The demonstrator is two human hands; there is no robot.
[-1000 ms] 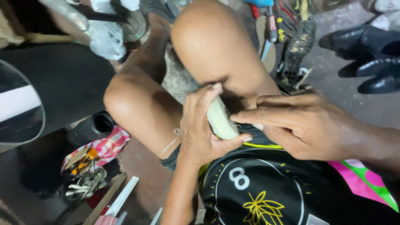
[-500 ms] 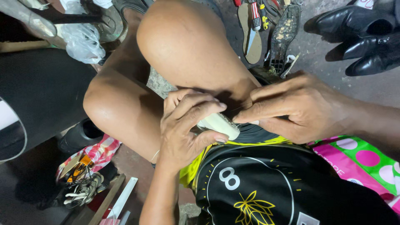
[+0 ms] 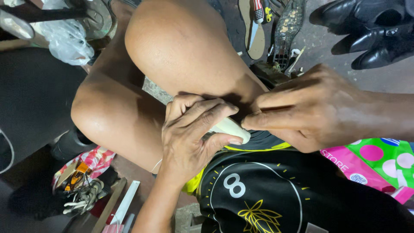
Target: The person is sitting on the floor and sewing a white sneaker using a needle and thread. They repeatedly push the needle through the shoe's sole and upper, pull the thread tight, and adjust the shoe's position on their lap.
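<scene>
My left hand [image 3: 194, 133] is closed around a pale cream handle [image 3: 230, 128], probably of a small tool, pressed against the top edge of a black bag with yellow trim and a white round print [image 3: 267, 190]. My right hand [image 3: 319, 105] comes in from the right, its fingers pinched together at the same spot beside the handle's tip. What the right fingers pinch is hidden; it may be the bag's edge. Both hands work over my bent bare knees [image 3: 181, 47].
Black leather shoes [image 3: 371, 30] stand at the top right. A shoe sole [image 3: 286, 26] and small hand tools [image 3: 258, 17] lie on the floor at the top. A pink and green spotted bag [image 3: 379, 164] lies right. A plastic bag [image 3: 64, 41] sits top left.
The view has shifted down and closer. My left hand's fingers have wrapped further over the cream handle, and my right fingers have closed in toward its tip.
</scene>
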